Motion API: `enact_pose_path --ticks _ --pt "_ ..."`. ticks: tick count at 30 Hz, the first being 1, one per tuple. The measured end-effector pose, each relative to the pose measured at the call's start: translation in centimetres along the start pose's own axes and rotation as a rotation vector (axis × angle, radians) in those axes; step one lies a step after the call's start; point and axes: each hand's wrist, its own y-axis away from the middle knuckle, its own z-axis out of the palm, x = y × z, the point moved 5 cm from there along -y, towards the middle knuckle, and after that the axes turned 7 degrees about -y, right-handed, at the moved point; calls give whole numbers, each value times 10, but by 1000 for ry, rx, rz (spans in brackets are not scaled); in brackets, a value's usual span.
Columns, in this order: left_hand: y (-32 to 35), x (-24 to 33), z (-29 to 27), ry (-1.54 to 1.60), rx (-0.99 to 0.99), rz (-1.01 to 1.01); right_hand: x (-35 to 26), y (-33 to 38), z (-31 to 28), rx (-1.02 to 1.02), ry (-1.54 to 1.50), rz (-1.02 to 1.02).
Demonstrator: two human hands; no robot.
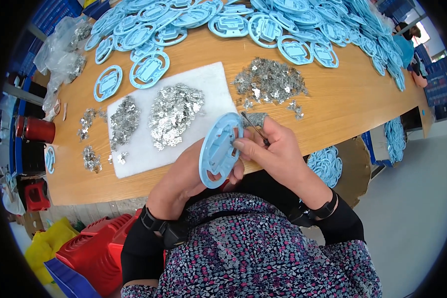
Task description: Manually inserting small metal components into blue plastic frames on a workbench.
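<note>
Plastic, I judge, makes up the light blue oval piece (221, 150) I have in view: light in the hand, fairly stiff, smooth enough to slide a little under dry fingertips. Its rim is narrow around the openings, so I expect that band to flex or crack sooner than the thicker raised middle. I would take hold of it by opposite stretches of the rim, or cradle it from behind, keeping fingers off the raised details.

The piece is up off the table (333, 111), tilted, its long axis running roughly from 1 o'clock to 7 o'clock. It lies at 2 o'clock from the left hand (185, 173), which grips it from behind; fingertips come out past its rim at 4 o'clock, while the left thumb is hidden from me. From the right hand (282, 150) it lies at 9 o'clock. That hand is closed around a thin dark tool (253, 126), its thumb tip apparently touching the rim at 3 o'clock. Whether the tool itself meets the plastic I cannot tell.

At 10 o'clock from the piece, a bright heap of small metal parts (176, 116) sits on a white sheet (144, 164); a darker metal heap (270, 82) lies at 1 o'clock on the bare wood. At 12 o'clock, well apart, I see a large spread of similar blue pieces (228, 26).
</note>
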Motion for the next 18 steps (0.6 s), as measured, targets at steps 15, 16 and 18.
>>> enact_pose_path --ticks 15,16,18 --pt "-17 -23 22 204 -217 -83 11 12 -39 -21 -146 119" --pt "-16 -22 24 140 -210 -77 10 14 -42 -19 -144 112" --pt "-16 -19 31 69 -204 -63 13 22 -52 -41 -189 203"
